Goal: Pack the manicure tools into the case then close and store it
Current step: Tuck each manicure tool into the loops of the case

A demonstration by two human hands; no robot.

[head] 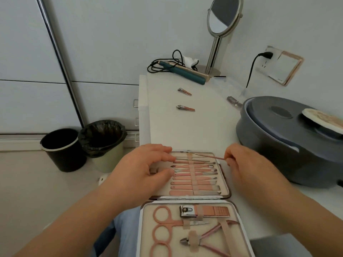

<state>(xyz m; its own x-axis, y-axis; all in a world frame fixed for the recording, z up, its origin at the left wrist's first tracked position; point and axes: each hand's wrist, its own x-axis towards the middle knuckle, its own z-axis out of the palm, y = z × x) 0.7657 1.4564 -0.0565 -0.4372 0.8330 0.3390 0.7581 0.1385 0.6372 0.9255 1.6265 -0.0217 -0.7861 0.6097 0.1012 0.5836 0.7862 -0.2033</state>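
— How is the room around the case (225,186) looking?
— It's lying open at the table's (194,127) near edge, bare top beyond up to two clippers (185,108).
— And the hands?
— The left hand (146,167) is resting, fingers loosely spread, on the upper tray; the right hand (246,164) is pinching a thin pink tool (209,156) over its top row.

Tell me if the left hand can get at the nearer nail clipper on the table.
Probably yes. The left hand rests open on the case, and bare table lies between it and the clipper, with nothing in the way.
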